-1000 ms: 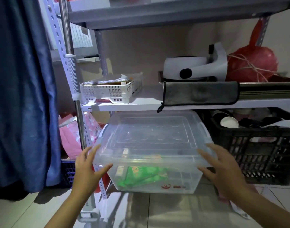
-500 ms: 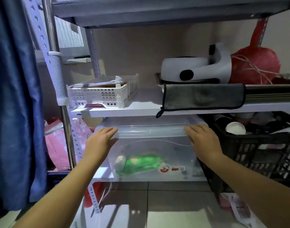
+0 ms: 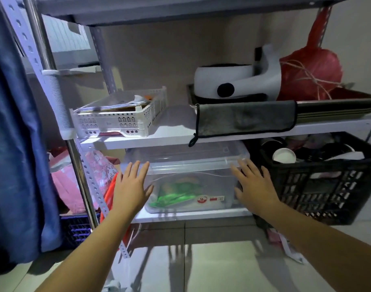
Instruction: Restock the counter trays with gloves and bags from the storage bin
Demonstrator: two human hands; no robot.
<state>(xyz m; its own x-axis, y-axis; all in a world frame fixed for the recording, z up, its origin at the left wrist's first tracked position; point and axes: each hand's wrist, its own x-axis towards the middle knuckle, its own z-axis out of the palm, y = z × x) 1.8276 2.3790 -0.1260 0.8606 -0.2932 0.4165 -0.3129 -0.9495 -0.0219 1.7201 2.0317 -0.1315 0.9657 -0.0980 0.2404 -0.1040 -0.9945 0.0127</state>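
- Sitting fully back on the bottom shelf (image 3: 193, 216) now, the clear bin (image 3: 186, 178) is tucked under the middle shelf; a second ago it was tilted out over the floor between both hands.
- Half a second ago the fingers lay on the lid's front edge; now both hands are lower, in front of the bin's front corners.
- The left hand (image 3: 130, 186) is spread wide, fingers straight and pointing up, holding nothing.
- The right hand (image 3: 254, 186) is the same, splayed flat at the right corner, beside the black crate (image 3: 327, 192).
- Whether the palms touch the bin or hang just off it, I cannot tell.
- Through the cloudy wall, green packets (image 3: 174, 199) show; what else lies inside is hard to make out.
- The bin's back is hidden under the shelf.
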